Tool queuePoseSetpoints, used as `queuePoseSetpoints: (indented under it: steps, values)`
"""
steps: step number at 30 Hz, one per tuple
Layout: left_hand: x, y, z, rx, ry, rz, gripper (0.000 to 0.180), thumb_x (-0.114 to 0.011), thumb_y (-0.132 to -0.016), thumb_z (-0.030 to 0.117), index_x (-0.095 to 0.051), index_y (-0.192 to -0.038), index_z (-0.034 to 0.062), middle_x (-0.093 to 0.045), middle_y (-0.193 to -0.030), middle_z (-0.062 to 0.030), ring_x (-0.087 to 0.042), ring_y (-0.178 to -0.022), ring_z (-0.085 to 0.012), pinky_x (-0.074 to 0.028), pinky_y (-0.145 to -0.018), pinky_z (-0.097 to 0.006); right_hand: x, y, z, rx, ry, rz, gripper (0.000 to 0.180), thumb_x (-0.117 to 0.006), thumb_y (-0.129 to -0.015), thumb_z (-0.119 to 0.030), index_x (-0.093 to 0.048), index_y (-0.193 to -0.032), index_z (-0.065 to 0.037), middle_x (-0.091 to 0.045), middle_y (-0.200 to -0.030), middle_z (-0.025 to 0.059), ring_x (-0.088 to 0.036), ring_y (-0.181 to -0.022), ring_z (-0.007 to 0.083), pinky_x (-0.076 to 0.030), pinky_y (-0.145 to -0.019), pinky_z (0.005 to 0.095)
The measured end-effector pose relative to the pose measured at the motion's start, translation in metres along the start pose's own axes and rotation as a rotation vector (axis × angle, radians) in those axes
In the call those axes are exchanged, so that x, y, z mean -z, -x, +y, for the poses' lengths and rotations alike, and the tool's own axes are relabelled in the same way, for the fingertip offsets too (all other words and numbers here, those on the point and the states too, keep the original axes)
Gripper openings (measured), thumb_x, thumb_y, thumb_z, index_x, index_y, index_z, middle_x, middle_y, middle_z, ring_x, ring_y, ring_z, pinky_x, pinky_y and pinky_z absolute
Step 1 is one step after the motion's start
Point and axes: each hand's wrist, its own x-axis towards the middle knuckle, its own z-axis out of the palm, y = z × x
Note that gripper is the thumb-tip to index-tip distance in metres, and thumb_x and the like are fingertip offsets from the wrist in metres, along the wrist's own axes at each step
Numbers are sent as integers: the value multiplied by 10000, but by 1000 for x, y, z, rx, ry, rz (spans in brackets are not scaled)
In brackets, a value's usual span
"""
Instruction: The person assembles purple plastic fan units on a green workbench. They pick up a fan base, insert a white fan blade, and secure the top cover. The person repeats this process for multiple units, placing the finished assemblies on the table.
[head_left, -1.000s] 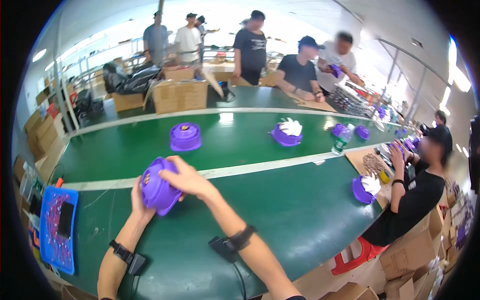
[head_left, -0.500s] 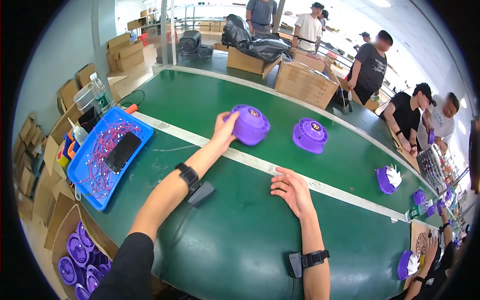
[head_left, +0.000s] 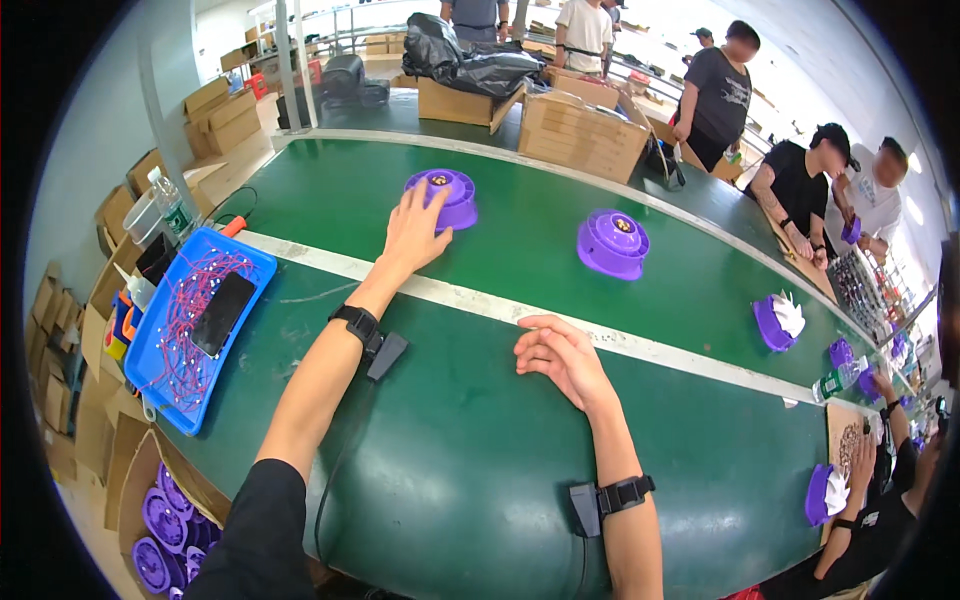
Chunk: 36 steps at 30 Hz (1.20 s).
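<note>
Tray (head_left: 217,372) holds wires (head_left: 185,300); left hand (head_left: 412,238) touches housing (head_left: 459,207).

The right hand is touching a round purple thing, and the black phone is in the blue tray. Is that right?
Not quite: it's the left hand touching a round purple thing, as the head view shows. The black phone is indeed in the blue tray.

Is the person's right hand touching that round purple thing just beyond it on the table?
Apart. The head view shows it: a bare stretch of green surface lies between the right hand and the purple housing.
</note>
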Motion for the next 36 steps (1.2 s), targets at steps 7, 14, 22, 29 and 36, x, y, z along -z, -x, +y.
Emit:
queuePoseSetpoints:
  steps: [7,14,22,29,36]
  values:
    - [61,73,33,-357,275,-132,575,-679,-788,222,-510,-1313,60,-457,-1375,-238,-448,-1278,-370,-407,-1043,-477,1,-5,7,21,69,21,359,-519,-998,-224,-521,-1249,33,-659,-935,156,-670,-808,229,-568,-755,344]
    - [360,263,26,81,1099,-897,245,-645,-931,106,-631,-1137,-25,-700,-923,-109,-681,-782,-165,-554,-706,-322,9,2,10,20,316,111,261,-533,-1010,-248,-595,-1090,-7,-636,-898,79,-605,-729,120,-528,-678,267]
    - [430,567,-109,1204,-176,-868,552,-672,-807,349,-583,-1240,19,-676,-1064,-213,-643,-1009,-366,-502,-916,-409,8,-3,10,-31,445,97,237,-527,-1015,-273,-600,-984,-49,-612,-855,36,-568,-714,88,-483,-679,236]
    - [430,563,-113,1484,-136,-1142,685,-551,-817,277,-396,-1435,26,-505,-1355,-238,-526,-1189,-350,-436,-990,-425,6,5,11,16,614,142,270,-510,-1019,-263,-618,-1055,-18,-615,-861,33,-570,-721,87,-486,-675,238]
    - [483,611,-191,1145,-134,-1685,978,-840,-568,425,-473,-1395,54,-688,-1102,-147,-660,-931,-268,-537,-784,-373,-14,1,15,67,622,81,265,-520,-1011,-252,-640,-1015,-15,-639,-842,46,-604,-724,109,-516,-684,255]
